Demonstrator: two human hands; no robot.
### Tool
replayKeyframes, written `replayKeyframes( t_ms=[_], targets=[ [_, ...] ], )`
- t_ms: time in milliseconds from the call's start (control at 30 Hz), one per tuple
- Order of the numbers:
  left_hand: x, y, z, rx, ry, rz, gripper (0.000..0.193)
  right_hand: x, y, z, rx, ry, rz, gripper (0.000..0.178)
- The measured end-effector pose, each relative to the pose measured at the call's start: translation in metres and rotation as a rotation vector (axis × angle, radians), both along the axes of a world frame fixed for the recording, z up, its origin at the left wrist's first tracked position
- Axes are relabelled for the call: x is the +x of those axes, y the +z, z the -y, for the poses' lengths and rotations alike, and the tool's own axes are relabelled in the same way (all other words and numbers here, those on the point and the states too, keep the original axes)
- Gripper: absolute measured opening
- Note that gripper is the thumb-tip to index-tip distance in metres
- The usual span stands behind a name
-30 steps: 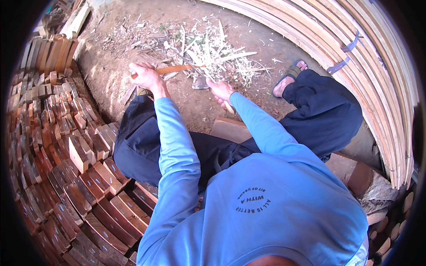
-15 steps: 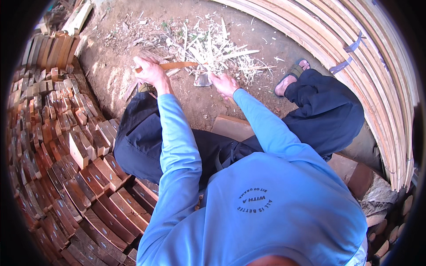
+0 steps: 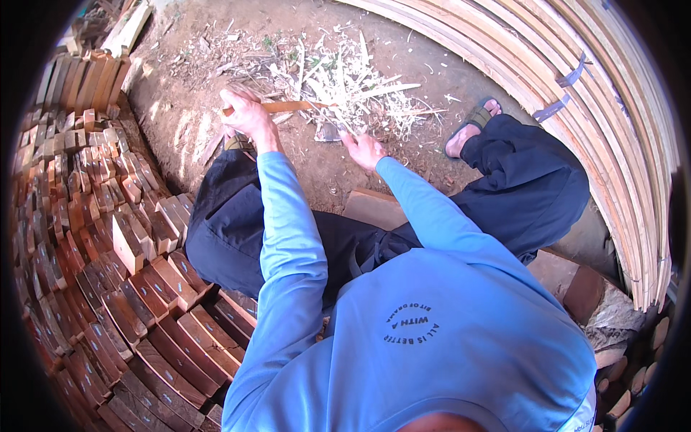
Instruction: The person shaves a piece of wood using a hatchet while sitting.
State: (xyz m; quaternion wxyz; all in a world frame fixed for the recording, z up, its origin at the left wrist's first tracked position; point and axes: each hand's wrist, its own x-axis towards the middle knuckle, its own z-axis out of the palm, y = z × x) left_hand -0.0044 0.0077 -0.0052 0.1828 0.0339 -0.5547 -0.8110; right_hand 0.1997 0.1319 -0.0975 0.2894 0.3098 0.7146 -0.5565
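Note:
My left hand (image 3: 248, 119) is closed around one end of a flat orange-brown wooden strip (image 3: 289, 106), above the ground by my left foot. The strip stretches to the right, and its far end lies over the pile of pale wood shavings (image 3: 356, 88). My right hand (image 3: 366, 152) is closed with its knuckles up, nearer to me than the strip's far end. What it grips is too small to make out. Just left of its fingertips is a small greyish, shiny piece (image 3: 327, 132), low against the soil; I cannot tell whether it touches my hand.
Stacked cut wooden blocks (image 3: 155, 317) fill the left side. Long curved-looking planks (image 3: 576, 93), tied with a band, run along the right. A flat block (image 3: 378, 207) lies between my legs. My sandalled right foot (image 3: 471, 129) rests on bare earth.
My right hand has drawn back slightly toward me, away from the strip. The left hand and the strip have barely shifted.

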Motion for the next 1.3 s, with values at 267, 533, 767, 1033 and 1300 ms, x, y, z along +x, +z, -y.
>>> replayKeyframes(
  t_ms=[267,533,767,1033,1300],
  targets=[
    [0.005,0.005,0.000,-0.009,-0.076,-0.024,0.040,-0.011,0.002,-0.007,0.226,-0.064,-0.281,0.069],
    [0.001,0.001,0.002,0.013,0.019,0.033,0.038,-0.002,-0.016,-0.007,0.089,-0.095,0.045,0.071],
    [0.009,0.010,-0.006,-0.024,-0.016,0.022,0.040,0.001,-0.001,0.000,0.151,-0.061,-0.229,0.071],
    [0.006,0.006,0.004,-0.068,0.018,0.058,0.042,0.003,0.028,-0.003,0.088,-0.004,0.003,0.078],
    [-0.002,-0.006,0.009,0.063,-0.018,-0.001,0.036,0.007,-0.004,0.005,0.207,0.038,-0.031,0.076]
  ],
)
